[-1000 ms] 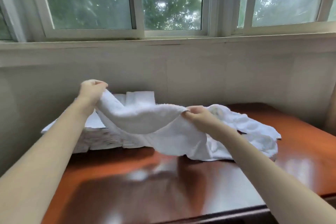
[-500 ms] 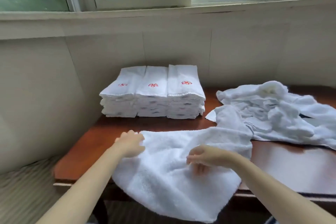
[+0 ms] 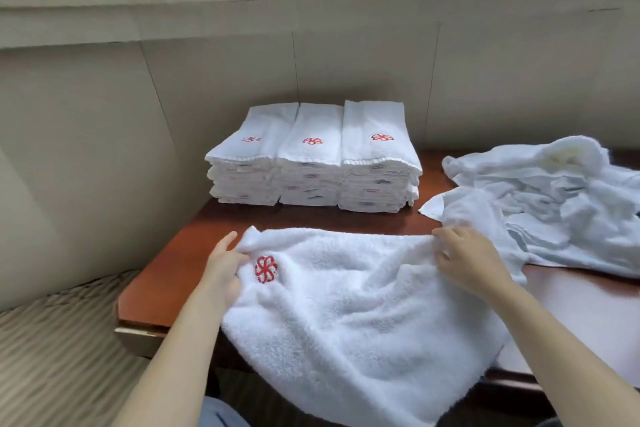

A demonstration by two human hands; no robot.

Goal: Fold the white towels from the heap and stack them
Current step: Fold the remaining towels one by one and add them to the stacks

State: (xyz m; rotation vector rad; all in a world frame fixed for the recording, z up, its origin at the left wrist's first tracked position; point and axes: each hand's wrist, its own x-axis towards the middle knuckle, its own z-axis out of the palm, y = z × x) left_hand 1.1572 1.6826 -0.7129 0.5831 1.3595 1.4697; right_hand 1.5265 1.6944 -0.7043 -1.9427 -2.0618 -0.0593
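Your left hand point(image 3: 225, 269) grips the far left corner of the fluffy white terry towel point(image 3: 346, 305), beside its red flower emblem point(image 3: 266, 269); your right hand point(image 3: 465, 260) pinches the far right corner; both hands sit wider apart than half a second ago, stretching the towel across the reddish-brown wooden bench point(image 3: 180, 260), its near edge hanging off.

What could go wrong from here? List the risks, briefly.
1. Much of the towel hangs over the near edge of the table; if released, it could slide off.
2. The right hand grips the towel's corner right beside the heap and might drag a loose towel along.
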